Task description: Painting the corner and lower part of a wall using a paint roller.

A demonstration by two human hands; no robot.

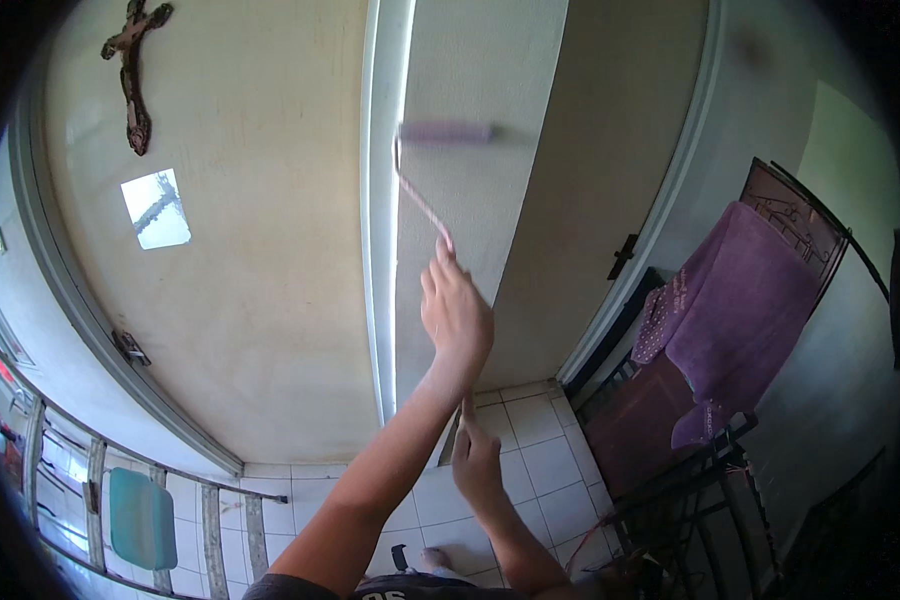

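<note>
A paint roller (445,133) with a purplish sleeve, blurred, lies against the narrow pale wall section (465,67) between two doors. Its thin bent frame (424,199) runs down to my left hand (457,307), whose fingers are wrapped around the upper handle. Lower down, my right hand (478,459) grips the lower end of the handle or pole. My left forearm and wrist hide much of the length between the hands. A white door-frame strip (384,225) borders the wall section on the left, close to the roller's frame side.
A cream door (270,262) on the left carries a crucifix (131,75) and a reflective square (156,208). Lower left, a ladder (211,540) has a teal plastic piece (142,517) on it. At right are another door (607,150) and a purple towel (750,300) draped over dark metal furniture.
</note>
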